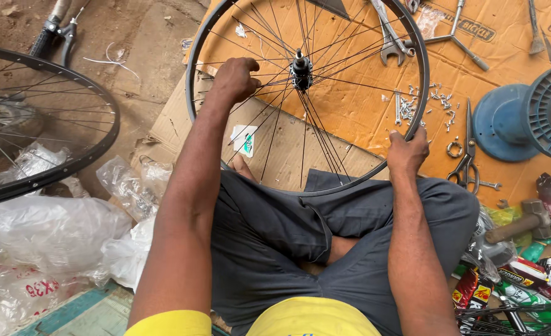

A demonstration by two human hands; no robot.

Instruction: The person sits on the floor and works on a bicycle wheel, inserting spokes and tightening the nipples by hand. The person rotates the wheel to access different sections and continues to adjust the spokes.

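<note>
Fingers (395, 144) gripping wheel rim (191, 87), cardboard (362, 112) beneath

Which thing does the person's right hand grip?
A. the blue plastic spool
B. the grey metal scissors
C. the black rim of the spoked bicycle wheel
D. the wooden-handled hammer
C: the right hand closes on the black rim of the spoked bicycle wheel, at its lower right; the grey metal scissors lie apart on the brown cardboard sheet.
</note>
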